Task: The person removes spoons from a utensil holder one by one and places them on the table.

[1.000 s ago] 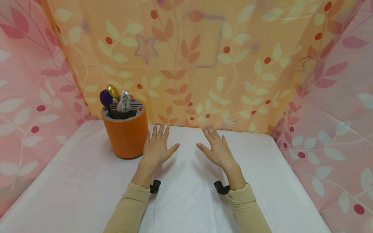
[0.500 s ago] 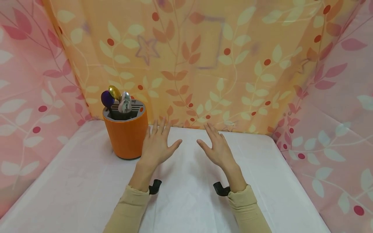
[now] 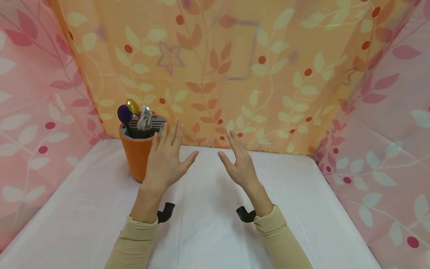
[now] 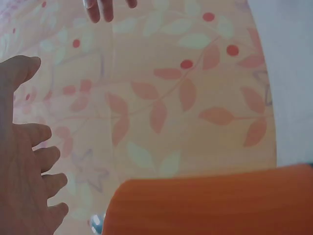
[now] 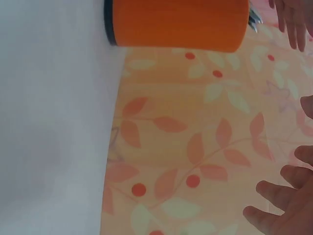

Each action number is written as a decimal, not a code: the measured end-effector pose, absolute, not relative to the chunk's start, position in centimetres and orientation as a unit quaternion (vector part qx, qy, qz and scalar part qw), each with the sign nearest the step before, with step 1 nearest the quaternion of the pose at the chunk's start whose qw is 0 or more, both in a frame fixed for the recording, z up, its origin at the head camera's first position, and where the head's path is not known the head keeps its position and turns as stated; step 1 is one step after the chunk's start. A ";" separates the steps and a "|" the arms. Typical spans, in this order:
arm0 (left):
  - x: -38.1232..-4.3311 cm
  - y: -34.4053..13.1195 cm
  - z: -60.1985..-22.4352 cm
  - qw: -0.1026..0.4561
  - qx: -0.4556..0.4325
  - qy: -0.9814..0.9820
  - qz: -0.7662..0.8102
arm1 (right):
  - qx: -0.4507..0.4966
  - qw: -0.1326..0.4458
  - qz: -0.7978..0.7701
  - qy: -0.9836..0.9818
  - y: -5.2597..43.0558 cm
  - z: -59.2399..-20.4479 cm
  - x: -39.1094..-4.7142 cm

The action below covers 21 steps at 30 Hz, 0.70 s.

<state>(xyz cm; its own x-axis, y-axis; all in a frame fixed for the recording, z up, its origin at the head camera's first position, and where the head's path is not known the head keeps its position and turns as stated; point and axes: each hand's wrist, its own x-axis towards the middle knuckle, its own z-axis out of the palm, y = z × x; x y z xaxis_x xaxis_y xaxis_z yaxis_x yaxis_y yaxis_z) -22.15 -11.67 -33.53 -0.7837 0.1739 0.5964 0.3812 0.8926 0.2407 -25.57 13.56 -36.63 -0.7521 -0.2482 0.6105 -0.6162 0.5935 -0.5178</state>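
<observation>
An orange utensil holder (image 3: 132,157) with a grey slotted top stands at the back left of the table. Out of it stick a purple spoon head (image 3: 125,114), a gold one (image 3: 133,107) and shiny silver utensils (image 3: 145,121) whose kind is hard to tell. My left hand (image 3: 164,164) is raised in front of the holder's right side, fingers straight and thumb spread, holding nothing; it hides part of the holder. The left wrist view shows a gap between that hand (image 4: 24,161) and the holder (image 4: 210,205). To the right, my right hand (image 3: 242,168) hovers with extended fingers, also holding nothing.
A white cloth (image 3: 208,231) covers the table. Behind it hangs a yellow leaf-patterned curtain (image 3: 215,67), with pink patterned curtains at the left (image 3: 30,112) and right (image 3: 383,149). A black curved piece (image 3: 166,213) sits at the left wrist, another (image 3: 246,215) at the right.
Both hands have risen and shifted left, the left hand now overlapping the holder in the head view. The holder and its utensils stay in place.
</observation>
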 end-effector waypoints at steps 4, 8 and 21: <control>-21.9 -13.8 -32.8 0.319 -0.143 -0.921 -0.174 | 0.281 0.247 0.376 -0.848 11.8 -36.4 -25.9; -21.9 -16.3 -32.4 0.339 -0.137 -0.913 -0.179 | 0.303 0.241 0.374 -0.843 9.7 -36.0 -26.2; -22.0 -24.9 -33.0 0.309 -0.062 -0.914 -0.255 | 0.356 0.188 0.340 -0.850 3.2 -35.4 -26.6</control>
<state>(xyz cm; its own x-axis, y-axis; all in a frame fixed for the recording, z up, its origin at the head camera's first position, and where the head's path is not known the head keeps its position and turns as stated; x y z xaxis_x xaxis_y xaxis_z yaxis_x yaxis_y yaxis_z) -22.05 -24.93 -33.05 -0.8019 -0.0437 0.5958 0.2704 0.8628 0.4272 -26.58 3.23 -35.37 -0.6762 -0.4765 0.5618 -0.7326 0.5152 -0.4448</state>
